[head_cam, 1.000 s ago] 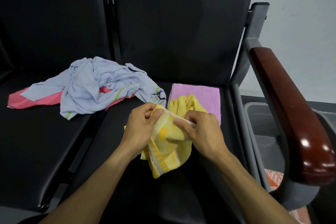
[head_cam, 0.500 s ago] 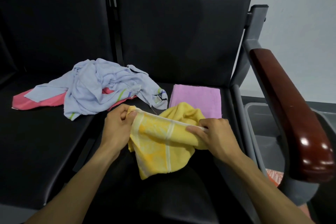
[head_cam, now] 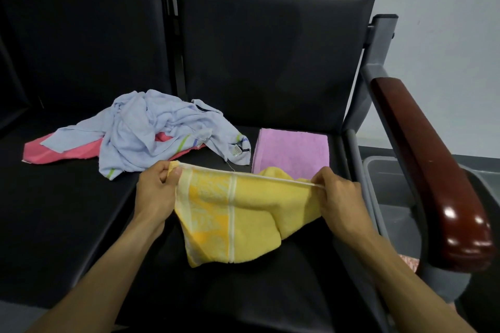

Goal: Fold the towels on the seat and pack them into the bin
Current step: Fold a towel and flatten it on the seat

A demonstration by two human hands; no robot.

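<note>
- Since a second ago: hands drawn apart, yellow towel (head_cam: 238, 213) pulled from a bunched wad into a taut top hem.
- Left hand (head_cam: 155, 192) pinching one hem corner, fingers curled around it; right hand (head_cam: 339, 201) pinching the hem at the opposite end, fingers curled likewise.
- Towel hanging between the hands just above the seat (head_cam: 270, 292), lower part still rumpled and doubled on the right side.
- Likely reason for the hold: tension along the hem to find the edge and square the cloth before laying it flat for folding.
- Pink folded towel (head_cam: 292, 154) lying flat at the seat back, just behind the yellow one; probably awaiting packing.
- Blue towel (head_cam: 151, 132) crumpled on the neighbouring seat, over a red towel (head_cam: 54, 153); both unfolded.
- Grey bin (head_cam: 389, 186) on the floor beyond the wooden armrest (head_cam: 424, 159); contents not discernible.
- Black padded seats, pale wall at right.
</note>
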